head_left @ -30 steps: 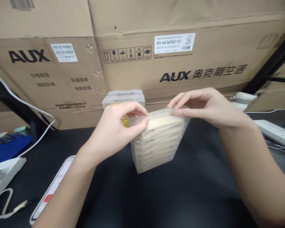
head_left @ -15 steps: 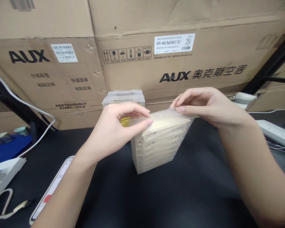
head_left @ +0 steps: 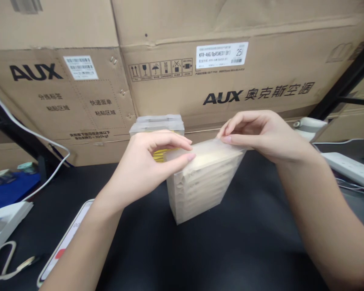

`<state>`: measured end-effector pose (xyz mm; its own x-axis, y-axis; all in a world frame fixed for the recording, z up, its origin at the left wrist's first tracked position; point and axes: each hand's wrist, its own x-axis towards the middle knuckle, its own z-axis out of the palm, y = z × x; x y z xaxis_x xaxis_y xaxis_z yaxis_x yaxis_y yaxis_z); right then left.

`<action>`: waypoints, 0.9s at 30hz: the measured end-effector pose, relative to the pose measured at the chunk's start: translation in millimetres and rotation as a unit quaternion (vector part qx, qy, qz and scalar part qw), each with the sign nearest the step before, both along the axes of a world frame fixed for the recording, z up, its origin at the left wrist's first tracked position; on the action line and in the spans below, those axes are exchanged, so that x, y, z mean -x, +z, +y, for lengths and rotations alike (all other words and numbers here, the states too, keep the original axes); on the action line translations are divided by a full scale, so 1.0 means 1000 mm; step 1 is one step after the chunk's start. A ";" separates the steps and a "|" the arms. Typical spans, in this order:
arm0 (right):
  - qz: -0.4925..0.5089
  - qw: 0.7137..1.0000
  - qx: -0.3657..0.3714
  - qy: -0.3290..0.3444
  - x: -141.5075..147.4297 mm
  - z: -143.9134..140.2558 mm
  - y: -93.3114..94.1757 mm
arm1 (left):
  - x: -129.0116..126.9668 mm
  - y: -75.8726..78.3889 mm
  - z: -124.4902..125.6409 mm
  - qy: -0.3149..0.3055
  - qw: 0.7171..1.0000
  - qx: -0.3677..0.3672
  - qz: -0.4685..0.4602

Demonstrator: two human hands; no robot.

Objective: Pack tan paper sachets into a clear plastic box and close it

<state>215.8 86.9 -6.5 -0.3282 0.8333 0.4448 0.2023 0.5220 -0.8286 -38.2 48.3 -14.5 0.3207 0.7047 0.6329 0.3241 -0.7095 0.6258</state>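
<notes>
A clear plastic box packed with cream-coloured sachets stands upright on the black table. My left hand pinches the left end of its top flap. My right hand pinches the right end of the same flap between thumb and fingers. Behind my left hand stands a second clear box with yellow contents, partly hidden.
Large AUX cardboard cartons wall off the back. A phone lies at the lower left beside scissors, a white box and a white cable. A white power strip lies at the right.
Both hands keep their pinch on the flap. My left fingers have slid slightly right along the top edge, and the flap lies a little flatter on the box.
</notes>
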 end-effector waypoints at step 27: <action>-0.011 1.000 -0.022 -0.005 0.002 -0.008 0.003 | -0.003 -0.003 0.003 -0.041 0.989 0.094 -0.103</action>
